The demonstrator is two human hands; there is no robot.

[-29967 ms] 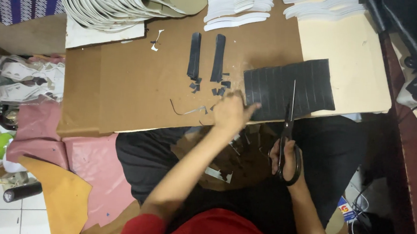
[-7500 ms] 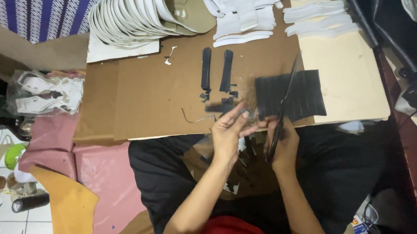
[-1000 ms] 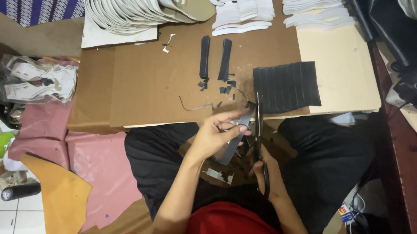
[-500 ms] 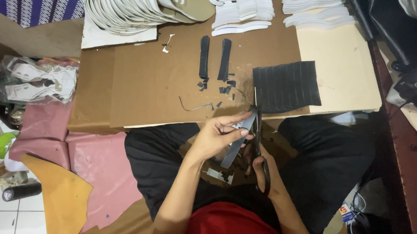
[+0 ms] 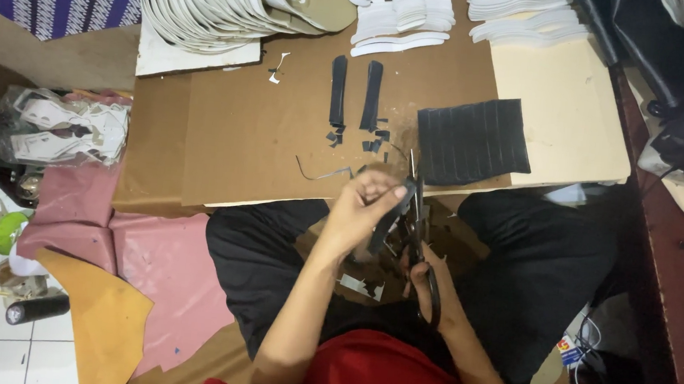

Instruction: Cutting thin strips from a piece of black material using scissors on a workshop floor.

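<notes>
My left hand (image 5: pixel 363 209) pinches a narrow black strip (image 5: pixel 384 225) that hangs down over my lap. My right hand (image 5: pixel 424 274) grips black-handled scissors (image 5: pixel 415 197) whose blades point up toward the board edge, right beside the strip. On the brown cardboard board (image 5: pixel 266 130) lie two cut black strips (image 5: pixel 354 93) side by side with small black offcuts below them. A black ribbed sheet (image 5: pixel 472 141) lies flat to the right of the scissors' tips.
A fan of white sole-shaped pieces (image 5: pixel 219 3) fills the board's far left; more white pieces (image 5: pixel 407 8) lie at the far middle and right. A clear bag of white parts (image 5: pixel 62 124), pink sheets (image 5: pixel 146 242) and an orange sheet (image 5: pixel 104 320) lie at left. Dark wooden furniture (image 5: pixel 674 263) stands at right.
My left hand has drawn the black strip slightly lower and closer to the scissors. Long before, both hands were at the black sheet, cutting it.
</notes>
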